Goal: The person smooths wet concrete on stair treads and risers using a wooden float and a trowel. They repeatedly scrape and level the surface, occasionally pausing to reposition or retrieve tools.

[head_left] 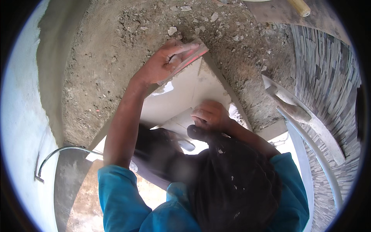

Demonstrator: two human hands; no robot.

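A large pale tile [181, 94] lies in front of me with one corner pointing away. My left hand [170, 62] is closed on a short flat bar with a red edge [195, 56], laid along the tile's far left edge near that corner. Over the tile's nearer part, my right hand [210, 115] has its fingers curled in. Whatever those fingers hold, if anything, is hidden. Close below it is a dark rounded shape [197, 133] that I cannot identify. White light reflects off parts of the tile.
Rough grey mortar [112, 65] with loose chips surrounds the tile. A long plastering trowel [295, 110] rests at the right, beside a pale hose [320, 154] and a stone-strip wall [324, 65]. A thin pipe [65, 148] sticks out at left. A wooden handle [299, 7] shows at far right.
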